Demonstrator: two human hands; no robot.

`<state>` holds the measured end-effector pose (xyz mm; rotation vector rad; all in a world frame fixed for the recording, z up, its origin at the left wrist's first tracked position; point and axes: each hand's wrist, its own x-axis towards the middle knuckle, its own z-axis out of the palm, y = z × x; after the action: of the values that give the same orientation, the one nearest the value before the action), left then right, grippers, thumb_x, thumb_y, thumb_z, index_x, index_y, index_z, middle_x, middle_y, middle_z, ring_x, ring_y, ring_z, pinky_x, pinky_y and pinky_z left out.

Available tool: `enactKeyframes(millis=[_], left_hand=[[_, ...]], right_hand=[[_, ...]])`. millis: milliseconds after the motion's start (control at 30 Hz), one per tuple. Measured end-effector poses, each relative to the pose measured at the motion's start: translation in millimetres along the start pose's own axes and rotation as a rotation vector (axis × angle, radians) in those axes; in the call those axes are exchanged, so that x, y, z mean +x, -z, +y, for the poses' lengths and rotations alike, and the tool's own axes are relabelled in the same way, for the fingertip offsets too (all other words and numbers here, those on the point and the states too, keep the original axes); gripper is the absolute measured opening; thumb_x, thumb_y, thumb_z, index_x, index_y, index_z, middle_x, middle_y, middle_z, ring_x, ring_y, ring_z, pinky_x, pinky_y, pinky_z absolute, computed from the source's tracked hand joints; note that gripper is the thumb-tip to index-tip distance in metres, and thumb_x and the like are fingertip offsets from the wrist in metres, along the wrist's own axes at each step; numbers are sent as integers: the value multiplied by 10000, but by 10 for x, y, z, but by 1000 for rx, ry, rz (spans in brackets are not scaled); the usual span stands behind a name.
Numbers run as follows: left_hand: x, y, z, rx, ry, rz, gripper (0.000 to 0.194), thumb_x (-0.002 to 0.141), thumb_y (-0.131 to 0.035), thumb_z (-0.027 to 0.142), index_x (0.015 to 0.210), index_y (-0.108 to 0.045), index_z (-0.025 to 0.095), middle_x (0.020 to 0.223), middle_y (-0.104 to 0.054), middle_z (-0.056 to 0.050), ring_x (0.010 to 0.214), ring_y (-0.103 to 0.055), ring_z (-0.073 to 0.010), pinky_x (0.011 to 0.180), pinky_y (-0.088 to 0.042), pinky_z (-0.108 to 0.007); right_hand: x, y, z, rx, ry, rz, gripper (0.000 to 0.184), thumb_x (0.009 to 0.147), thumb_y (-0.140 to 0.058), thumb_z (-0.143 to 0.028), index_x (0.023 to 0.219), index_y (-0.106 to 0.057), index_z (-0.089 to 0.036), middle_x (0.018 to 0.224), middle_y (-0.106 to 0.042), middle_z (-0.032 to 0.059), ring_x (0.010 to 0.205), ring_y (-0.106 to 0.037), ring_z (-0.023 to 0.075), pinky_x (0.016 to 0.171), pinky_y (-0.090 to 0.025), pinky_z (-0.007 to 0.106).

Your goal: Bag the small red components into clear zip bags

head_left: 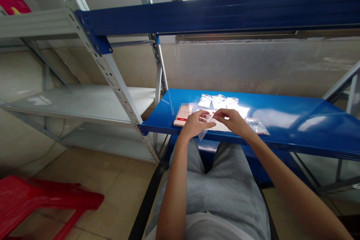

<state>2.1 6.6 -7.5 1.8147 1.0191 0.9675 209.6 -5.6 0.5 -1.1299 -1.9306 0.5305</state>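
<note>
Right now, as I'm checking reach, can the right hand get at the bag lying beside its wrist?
Probably yes: the bag lies on the blue shelf with nothing seen lying on it, though the right hand would likely have to draw back first.

I see softly creased grey trousers and, nearer, a pale top; the left hand, right hand and both forearms are bare.
</note>
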Motion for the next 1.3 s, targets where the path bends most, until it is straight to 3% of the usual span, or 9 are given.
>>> enactKeyframes(millis=[133,233,400,600,833,1067,1300], left_hand=[[7,-17,-5,-18,-3,-25,605,723,-859,441,1236,-685,171,1227,-714,-117,949,-699,-219,771,-571,-311],[18,-15,-24,-8,-1,-15,597,720,-860,440,1227,-697,170,1231,-719,-113,967,-701,-227,800,-568,-318],[21,2,-41,12,18,30,562,721,-857,464,1186,-718,179,1216,-728,-103,976,-702,-231,818,-562,-321],[2,17,-22,21,51,65,558,730,-849,480,1184,-718,183,1209,-729,-108,991,-707,-240,810,-559,-314],[-28,18,-1,39,32,96,501,800,-782,520,1175,-725,192,1149,-752,-90,1015,-710,-237,840,-551,-308],[-15,33,-21,77,52,112,505,797,-785,523,1177,-728,195,1197,-740,-97,1027,-709,-244,864,-555,-321],[-12,27,-40,76,48,32,600,787,-788,547,1254,-705,180,1289,-709,-114,1070,-697,-263,899,-554,-346]], right_hand=[[-3,-16,-34,-1,20,-45,240,928,-567,-363,897,-735,-194,884,-769,62,794,-658,198,719,-489,306],[8,-10,59,3,4,-7,243,940,-552,-349,978,-732,-190,832,-749,53,739,-646,184,679,-484,289],[30,-95,359,-254,-93,90,178,910,-587,-254,940,-747,-181,805,-748,65,702,-647,191,661,-456,288],[20,-328,594,-496,-101,27,175,923,-597,-180,970,-765,-166,946,-755,106,807,-675,214,766,-474,307],[1,-398,604,-599,-137,-28,213,962,-568,-202,1062,-754,-178,1035,-727,117,908,-669,232,745,-456,297],[3,-413,627,-601,-141,-25,229,980,-527,-222,1010,-750,-182,1004,-716,119,879,-657,220,727,-436,283],[54,-162,475,-326,-106,148,225,926,-575,-319,919,-751,-180,783,-727,69,696,-619,200,679,-438,303]])
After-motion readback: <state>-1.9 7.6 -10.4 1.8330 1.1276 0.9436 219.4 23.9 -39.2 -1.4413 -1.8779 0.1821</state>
